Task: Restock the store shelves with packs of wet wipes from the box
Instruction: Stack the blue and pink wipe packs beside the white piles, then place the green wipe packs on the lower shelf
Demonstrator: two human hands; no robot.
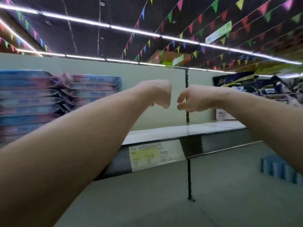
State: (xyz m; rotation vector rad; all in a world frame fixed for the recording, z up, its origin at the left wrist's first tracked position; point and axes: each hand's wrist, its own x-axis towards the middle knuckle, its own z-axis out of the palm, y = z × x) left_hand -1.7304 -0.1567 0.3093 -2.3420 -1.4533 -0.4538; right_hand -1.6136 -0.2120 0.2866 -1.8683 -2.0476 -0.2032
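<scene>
Left hand (158,94): curled, empty. Right hand (191,100): loosely curled, empty. Packs (49,102): stacked left; likely soft, light, slippery film; grip flat sides.

Wet wipe packs (32,102) stocked on the shelf (164,131), left section.
Flat blue-and-pink packs lie horizontally, piled in two adjoining columns. The left stack (27,112) is the taller; the right stack (95,89) stands just beside it, its lower packs hidden from view. Pack print is blurred. The shelf board is white with a dark front edge.
</scene>
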